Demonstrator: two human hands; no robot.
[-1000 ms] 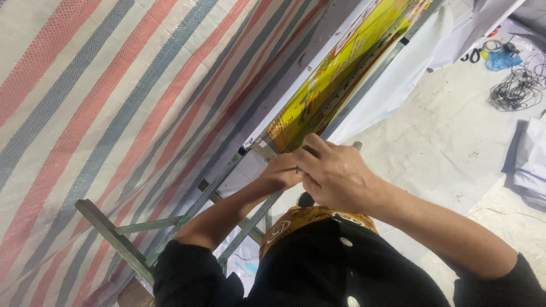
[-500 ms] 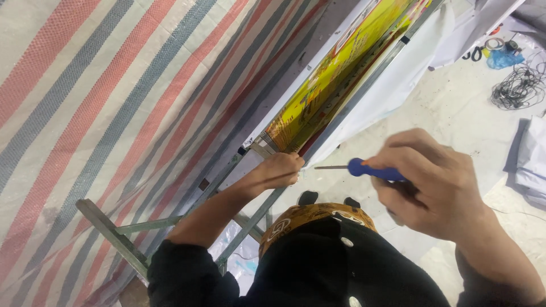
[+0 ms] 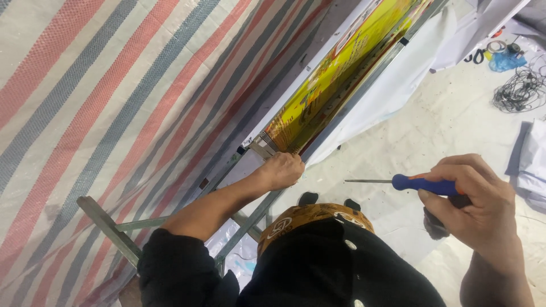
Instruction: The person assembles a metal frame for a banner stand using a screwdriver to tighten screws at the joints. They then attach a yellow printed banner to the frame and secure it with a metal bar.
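Note:
My left hand (image 3: 282, 169) grips the lower edge of a yellow printed banner (image 3: 335, 68) where it meets a grey metal frame (image 3: 318, 133). Out to the right, my right hand (image 3: 475, 202) is closed on a screwdriver (image 3: 412, 183) with a blue handle, held away from the frame. Its thin metal shaft points left toward my left hand, with a clear gap between tip and banner.
A red, white and blue striped tarp (image 3: 114, 102) fills the left. White sheeting (image 3: 392, 85) hangs behind the frame. On the pale floor at far right lie tangled wires (image 3: 520, 88), scissors (image 3: 475, 55), tape and a blue item (image 3: 503, 59).
My right hand came off the banner edge, where it sat over my left hand, and swung right holding the screwdriver. It has since moved slightly lower. My left hand stayed put.

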